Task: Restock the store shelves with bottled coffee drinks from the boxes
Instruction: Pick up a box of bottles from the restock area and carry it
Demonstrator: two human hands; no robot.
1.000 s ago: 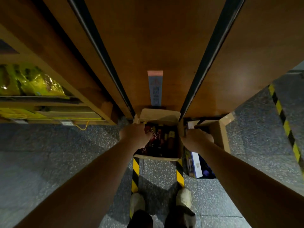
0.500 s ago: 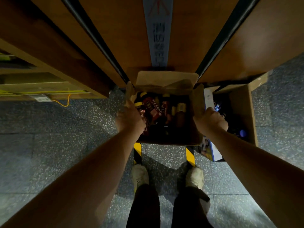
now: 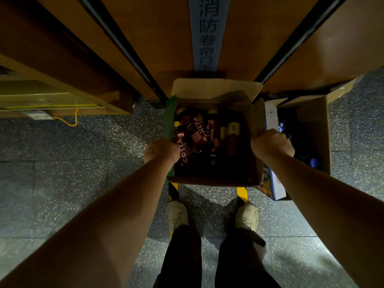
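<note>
The open cardboard box (image 3: 212, 180) lies at twelve o'clock from the person's shoes (image 3: 176, 213), held between both hands. The left hand (image 3: 161, 151) curls over its nine o'clock wall and the right hand (image 3: 271, 143) over the three o'clock wall, both fists closed on cardboard and equally near. Inside, coffee bottles (image 3: 193, 129) lie jumbled, long axes mostly six to twelve, caps toward twelve. A second box (image 3: 311, 121) stands just beside at three o'clock, with blue items inside. The shelf (image 3: 52, 104) sits off at ten o'clock, likely where the carry goes.

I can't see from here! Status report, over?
Left hand and right hand gripping the box walls. Coffee bottles inside, jumbled. Second box close on right.
</note>
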